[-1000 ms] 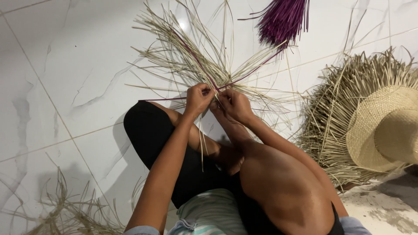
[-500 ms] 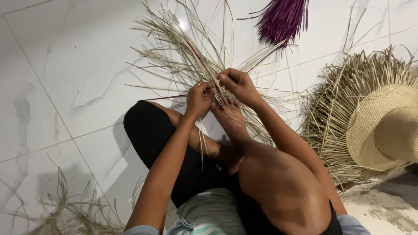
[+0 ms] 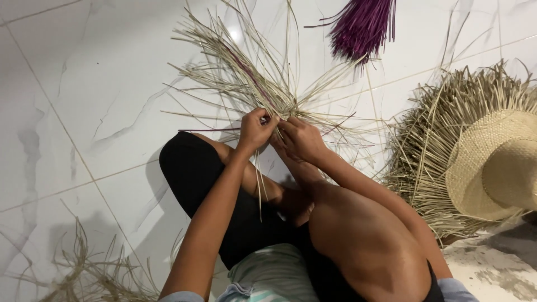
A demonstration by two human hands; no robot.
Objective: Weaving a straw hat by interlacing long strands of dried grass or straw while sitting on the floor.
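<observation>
A person seated on a white marble-look tiled floor (image 3: 100, 84) works a fan of pale straw strands (image 3: 240, 78), seen from a head cam looking straight down. Left hand (image 3: 255, 130) & right hand (image 3: 302, 140) meet at the centre of the view, fingertips pressed together on the knot where all the strands converge; both pinch that crossing point, w/ the left thumb closed over a thin purple strand (image 3: 246, 70) that runs out toward 11 o'clock among the pale ones. The straw fans from the hands toward 10 through 2 o'clock, loose ends lying flat on the tile, likely so each strand stays separate & easy to pick. A few ends hang down from the knot toward 6 o'clock, over a bent leg in black shorts (image 3: 196, 173); the other knee (image 3: 358, 240) is raised at 5 o'clock, the right forearm resting along it, prob. to steady the fine finger work. At 1 o'clock, well apart from the hands, lies a bundle of purple-dyed straw (image 3: 361, 28), w/in reach as spare colour. At 3 o'clock a woven straw hat (image 3: 492, 168) sits on an unfinished piece w/ a fringe of untrimmed ends (image 3: 425, 151). Scrap straw (image 3: 84, 268) litters the tile at 7 o'clock.
</observation>
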